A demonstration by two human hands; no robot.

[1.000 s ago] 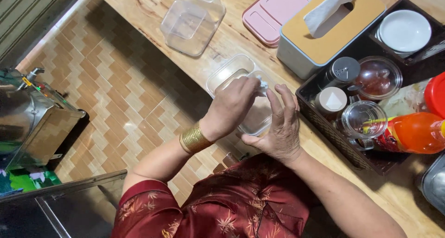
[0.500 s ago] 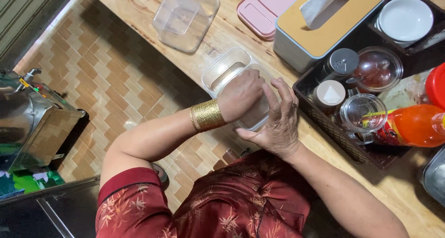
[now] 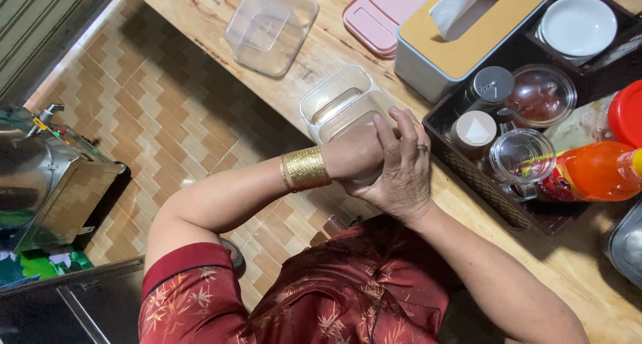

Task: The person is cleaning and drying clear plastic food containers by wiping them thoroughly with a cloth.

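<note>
The clear tub [image 3: 341, 106] is gripped by the left hand [image 3: 351, 160], fingers closed; the right hand [image 3: 401, 173] is clasped over it; steady pressure toward twelve o'clock is best kept.

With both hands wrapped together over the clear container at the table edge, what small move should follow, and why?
Probably part the hands a little to free the clear container. The right hand lies over the left hand, covering the container's near end. It sits at the edge of the wooden table, so keeping one hand on it seems wise.
</note>
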